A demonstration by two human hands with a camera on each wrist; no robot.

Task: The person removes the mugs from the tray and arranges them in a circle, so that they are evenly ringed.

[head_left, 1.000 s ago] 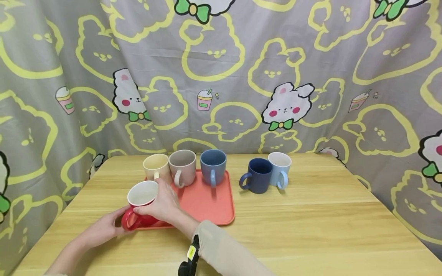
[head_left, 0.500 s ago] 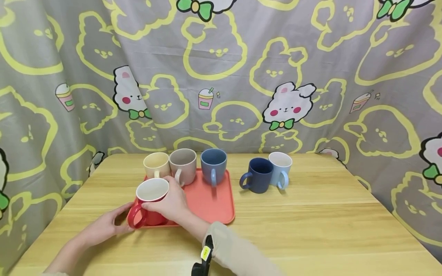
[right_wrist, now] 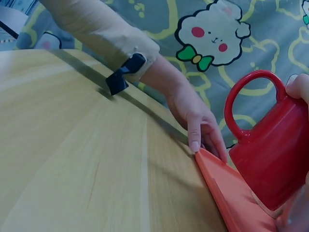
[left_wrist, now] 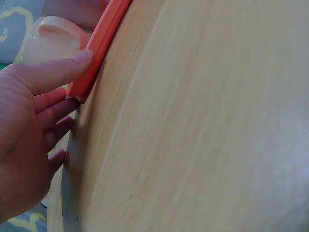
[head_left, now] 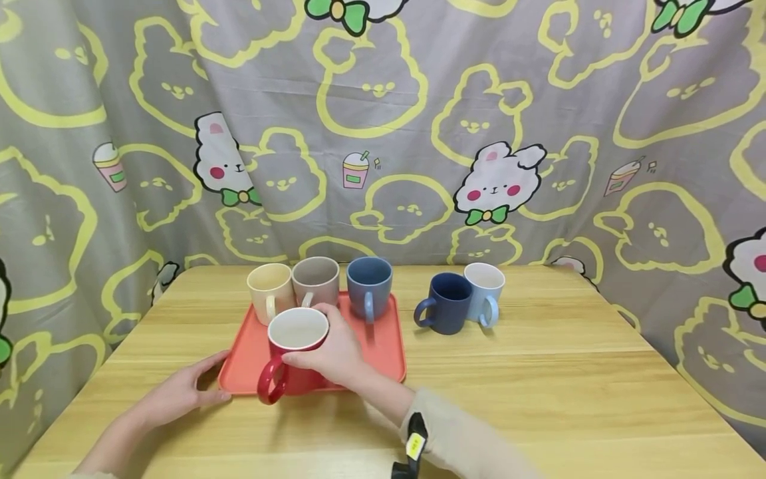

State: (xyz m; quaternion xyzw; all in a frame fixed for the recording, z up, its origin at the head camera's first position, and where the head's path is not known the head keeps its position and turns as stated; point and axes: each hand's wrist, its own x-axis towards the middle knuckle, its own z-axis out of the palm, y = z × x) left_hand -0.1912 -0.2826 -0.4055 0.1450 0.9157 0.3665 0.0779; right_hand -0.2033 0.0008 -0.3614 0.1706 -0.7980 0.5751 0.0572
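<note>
My right hand grips a red mug by its side, thumb close to the handle, which points toward the front left. White inside, the mug hangs over the front part of a coral-red tray. My left hand holds the tray's front left corner; in the left wrist view its thumb lies on the rim and the fingers sit at the corner below. Along the tray's back stand a cream mug, a taupe mug partly behind the red one, and a slate-blue mug.
To the right of the tray, a navy mug and a light blue mug stand close together on the wooden table. A patterned grey curtain hangs behind the table.
My right hand has carried the red mug rightward, from the tray's left front toward its middle front, uncovering the tray's left part and the cream mug. My left hand has stayed at the corner.
</note>
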